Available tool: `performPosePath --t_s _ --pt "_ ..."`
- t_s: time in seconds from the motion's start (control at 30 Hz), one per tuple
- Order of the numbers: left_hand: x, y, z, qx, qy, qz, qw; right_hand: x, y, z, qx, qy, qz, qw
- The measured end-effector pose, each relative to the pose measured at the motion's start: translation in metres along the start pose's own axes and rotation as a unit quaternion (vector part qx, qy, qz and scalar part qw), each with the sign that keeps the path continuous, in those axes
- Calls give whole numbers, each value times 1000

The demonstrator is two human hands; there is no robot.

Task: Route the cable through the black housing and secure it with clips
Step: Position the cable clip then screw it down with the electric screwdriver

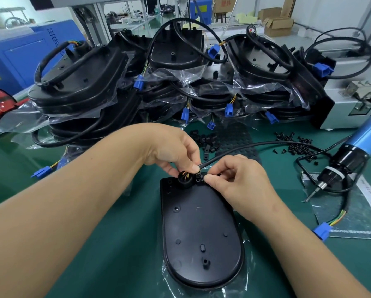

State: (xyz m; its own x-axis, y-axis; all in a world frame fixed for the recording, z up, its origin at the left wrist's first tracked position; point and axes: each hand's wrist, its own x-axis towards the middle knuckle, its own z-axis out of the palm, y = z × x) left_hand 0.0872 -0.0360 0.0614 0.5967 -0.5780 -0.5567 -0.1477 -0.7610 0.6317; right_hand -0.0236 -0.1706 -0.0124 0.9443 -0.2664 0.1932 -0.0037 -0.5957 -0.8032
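A flat black housing [199, 231] lies on the green mat in front of me, rounded end toward me. At its far edge sits a round black port [185, 178] with thin coloured wires inside. My left hand [173, 150] pinches the black cable [255, 146] right where it enters that port. My right hand [238, 179] presses a small black clip [200, 179] onto the housing beside the port. The cable runs off to the right, loops down and ends in a blue connector [322, 231].
Stacks of black housings with cables and blue plugs [180, 67] fill the back of the bench. Loose black clips [206, 140] and screws [296, 145] lie behind my hands. A blue electric screwdriver [352, 155] rests at the right, a grey machine [352, 104] behind it.
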Motion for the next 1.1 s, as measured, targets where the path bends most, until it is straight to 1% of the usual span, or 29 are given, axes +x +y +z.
performPosePath --t_s 0.23,0.4,0.47,0.67,0.83,0.93,1.1 --pt "0 1 -1 6 -2 -5 1000 0 0 -1 1 -1 -3 1000" --pt "0 0 4 16 38 1 999 1 0 -1 -4 0 -6 1000" --pt "1 0 4 22 40 -2 999 0 0 -1 -4 0 -7 1000" --pt "1 -2 5 8 27 -6 1000 1 1 -1 2 3 -8 1000" --pt "-1 -10 2 -58 -23 -1 998 1 0 -1 12 3 -6 1000" --pt "-1 -9 1 -41 -41 -2 998 1 0 0 9 4 -5 1000" --pt "3 1 -2 13 -36 -16 999 0 1 0 7 4 -5 1000"
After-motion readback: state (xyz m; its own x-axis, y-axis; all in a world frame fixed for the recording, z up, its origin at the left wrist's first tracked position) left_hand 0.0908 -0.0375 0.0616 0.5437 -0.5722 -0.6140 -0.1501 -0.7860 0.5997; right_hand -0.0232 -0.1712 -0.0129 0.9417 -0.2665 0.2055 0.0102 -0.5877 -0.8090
